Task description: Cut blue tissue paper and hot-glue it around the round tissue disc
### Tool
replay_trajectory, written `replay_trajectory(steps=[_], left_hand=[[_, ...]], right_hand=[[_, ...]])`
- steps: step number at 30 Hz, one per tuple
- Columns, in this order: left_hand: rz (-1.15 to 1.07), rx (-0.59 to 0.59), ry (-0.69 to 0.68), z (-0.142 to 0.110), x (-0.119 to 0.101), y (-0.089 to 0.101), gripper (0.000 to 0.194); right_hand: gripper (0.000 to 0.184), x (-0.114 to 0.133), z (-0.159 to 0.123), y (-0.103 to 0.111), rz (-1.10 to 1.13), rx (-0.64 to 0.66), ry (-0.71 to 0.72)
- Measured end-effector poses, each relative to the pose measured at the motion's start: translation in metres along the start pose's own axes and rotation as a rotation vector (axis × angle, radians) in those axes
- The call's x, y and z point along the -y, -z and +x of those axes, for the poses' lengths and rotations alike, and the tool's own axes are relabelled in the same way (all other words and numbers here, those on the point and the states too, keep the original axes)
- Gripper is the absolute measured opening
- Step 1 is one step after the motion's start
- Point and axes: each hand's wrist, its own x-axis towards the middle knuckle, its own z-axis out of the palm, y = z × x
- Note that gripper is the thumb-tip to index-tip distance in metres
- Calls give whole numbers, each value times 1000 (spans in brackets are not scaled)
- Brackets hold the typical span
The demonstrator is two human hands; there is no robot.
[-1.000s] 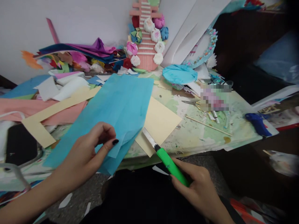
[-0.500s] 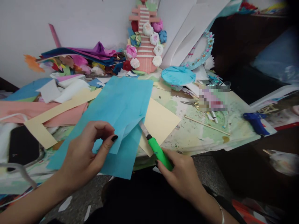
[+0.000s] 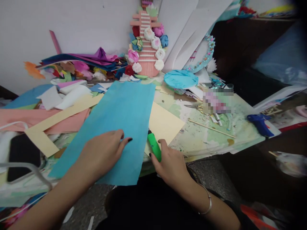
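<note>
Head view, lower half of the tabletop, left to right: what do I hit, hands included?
Black slab → left hand → green-handled cutter in the right hand → thin wooden stick → blue glue gun.

Cannot see the blade of the green knife (image 3: 154, 147) under the blue paper (image 3: 127, 108), nor make out the pixelated patch (image 3: 217, 102) on the counter (image 3: 203, 140).
</note>
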Motion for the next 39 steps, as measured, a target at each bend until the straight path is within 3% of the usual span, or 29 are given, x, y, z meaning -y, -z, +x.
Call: replay_trajectory(steps=[3, 6, 9, 12, 16, 19, 33, 37, 39], left_hand=[[67, -131, 101, 40, -18, 3, 31], [28, -164, 65, 87, -37, -2, 31], [-6, -142, -157, 125, -38, -18, 38], [-76, -76, -348, 145, -17, -44, 45], [-160, -53, -385, 149, 15, -76, 52], [-207, -78, -393, 147, 25, -86, 55], [-308, -128, -411, 149, 43, -91, 60], [-292, -253, -393, 148, 44, -88, 58], [-234, -385, -268, 146, 44, -82, 47]], right_hand=[[34, 4, 3, 3, -4, 64, -1], [33, 8, 6, 5, -9, 85, 17], [33, 11, 9, 6, -11, 85, 18], [34, 12, 10, 7, -40, 80, 2], [37, 13, 11, 6, -42, 91, 3], [38, 15, 12, 7, -14, 106, 12], [41, 20, 22, 2, 80, 99, -37], [45, 22, 24, -3, 89, 79, -15], [46, 23, 24, -4, 91, 75, -17]])
